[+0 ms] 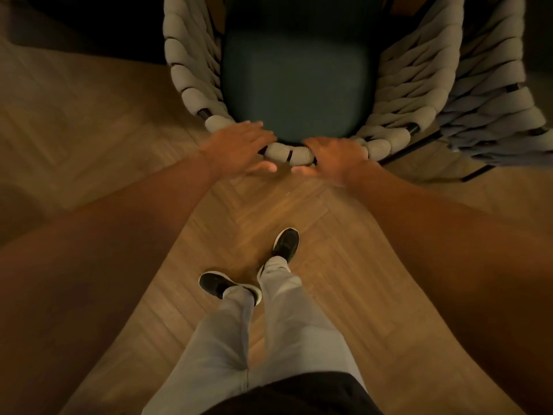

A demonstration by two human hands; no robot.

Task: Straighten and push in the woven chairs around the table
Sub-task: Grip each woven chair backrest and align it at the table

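my legs [269, 324] stand nearest, feet staggered | left hand [239, 146] lies flat and slack on the backrest rim [288, 152] | right hand [336, 157] curls round that rim | woven chair [299, 85] lies straight ahead, seat running away from me, both hands equally near

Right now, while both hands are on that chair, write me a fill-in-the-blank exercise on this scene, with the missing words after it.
1. Both hands rest on the top rail of the woven chair's ____.
2. The seat cushion is dark ____ in colour.
3. The left hand lies with its fingers ____ over the rail, while the right hand curls round it.
4. The herringbone floor is made of ____.

Missing words: backrest; green; straight; wood
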